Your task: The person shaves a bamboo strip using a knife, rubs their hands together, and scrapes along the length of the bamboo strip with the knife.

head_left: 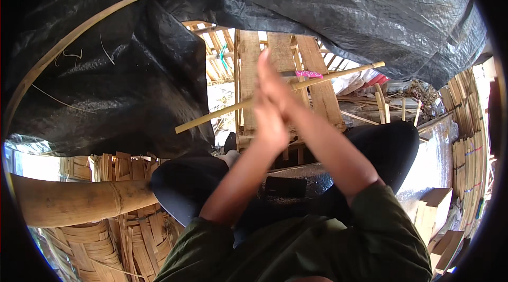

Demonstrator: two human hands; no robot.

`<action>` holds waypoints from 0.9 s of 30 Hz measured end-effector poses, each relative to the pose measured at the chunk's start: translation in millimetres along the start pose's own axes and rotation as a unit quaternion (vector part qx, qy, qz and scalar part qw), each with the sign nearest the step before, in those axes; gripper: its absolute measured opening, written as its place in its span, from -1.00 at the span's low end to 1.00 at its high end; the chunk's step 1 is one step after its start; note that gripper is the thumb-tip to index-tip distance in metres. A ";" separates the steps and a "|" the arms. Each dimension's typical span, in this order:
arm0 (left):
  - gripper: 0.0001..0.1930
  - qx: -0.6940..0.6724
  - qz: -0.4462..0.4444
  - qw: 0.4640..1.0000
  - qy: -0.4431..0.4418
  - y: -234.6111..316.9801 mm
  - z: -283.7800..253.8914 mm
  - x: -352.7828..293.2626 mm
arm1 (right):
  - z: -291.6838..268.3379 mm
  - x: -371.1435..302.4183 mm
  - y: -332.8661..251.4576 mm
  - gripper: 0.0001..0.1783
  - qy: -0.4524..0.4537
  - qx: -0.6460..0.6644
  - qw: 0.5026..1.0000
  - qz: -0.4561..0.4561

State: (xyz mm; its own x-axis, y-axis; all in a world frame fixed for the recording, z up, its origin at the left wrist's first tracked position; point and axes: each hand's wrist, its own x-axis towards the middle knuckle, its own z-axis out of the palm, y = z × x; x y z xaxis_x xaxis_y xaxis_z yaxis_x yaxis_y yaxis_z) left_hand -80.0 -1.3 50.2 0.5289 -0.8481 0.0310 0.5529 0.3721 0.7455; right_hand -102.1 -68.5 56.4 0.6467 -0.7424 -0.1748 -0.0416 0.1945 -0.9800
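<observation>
In front of my body, my left hand and my right hand are pressed palm to palm, fingers stretched out and pointing away from me. Both are slightly blurred, and nothing shows between them. Beneath and beyond them is a bench of wooden planks. A thin bamboo pole lies slantwise across it, passing behind my hands. On the planks, just right of my fingers, rests what looks like a knife with a pink patterned handle; my right hand hides part of its dark blade.
Black plastic sheeting hangs at the left and across the top. A thick bamboo trunk juts in at the left above woven bamboo strips. Bundled bamboo slats stand at the right. A dark block sits between my legs.
</observation>
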 end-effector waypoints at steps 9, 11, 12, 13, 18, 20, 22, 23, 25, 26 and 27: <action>-0.29 -0.060 -0.066 0.995 -0.048 15.6 -6.0 -4.1 | 11.1 -18.9 -16.1 0.12 0.055 -0.160 0.982 -0.083; -0.24 -0.013 -0.074 0.994 -0.082 19.4 -4.7 -14.4 | 18.9 -28.3 -20.0 0.13 0.072 -0.302 0.934 -0.175; -0.18 0.010 -0.039 0.998 -0.055 24.0 -5.8 -17.5 | 33.0 -39.5 -16.5 0.11 0.085 -0.337 0.913 -0.213; -0.23 0.012 -0.010 0.999 -0.047 28.0 -8.7 -19.4 | 46.1 -50.1 -12.7 0.08 0.098 -0.359 0.891 -0.260; -0.23 -0.051 -0.029 0.991 -0.124 17.6 -8.4 -10.3 | 19.9 -8.5 -31.9 0.20 0.130 -0.191 0.967 -0.105; -0.15 -0.047 -0.002 0.994 -0.099 16.7 -16.2 -2.5 | 25.4 -21.6 -11.6 0.20 0.120 -0.224 0.957 -0.137; -0.16 -0.081 0.016 0.995 -0.056 15.4 -19.1 0.5 | 22.2 -24.5 -2.0 0.19 0.051 -0.198 0.964 -0.173; -0.22 -0.046 0.015 0.998 -0.039 15.7 -21.2 -1.8 | 19.1 -18.4 6.5 0.19 0.014 -0.165 0.971 -0.171; -0.28 0.081 -0.004 0.996 -0.044 12.0 -18.2 -4.7 | 15.7 -16.9 1.4 0.15 0.001 -0.112 0.987 -0.115; -0.27 0.040 -0.023 0.998 -0.042 8.8 -13.2 -7.2 | 15.7 -19.2 -8.5 0.11 0.027 -0.090 0.993 -0.068; -0.25 0.028 -0.064 0.996 -0.048 12.6 -19.3 0.9 | 17.7 -27.3 -16.9 0.10 0.052 -0.071 0.991 -0.097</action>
State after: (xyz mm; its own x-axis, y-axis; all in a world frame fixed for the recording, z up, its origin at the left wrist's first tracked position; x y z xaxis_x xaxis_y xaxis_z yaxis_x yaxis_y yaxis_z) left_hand -60.2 9.9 46.7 0.3914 -0.9202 -0.0060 0.5732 0.2387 0.7839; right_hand -105.5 -40.2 79.4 0.5721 -0.8200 0.0166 -0.0355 -0.0451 -0.9984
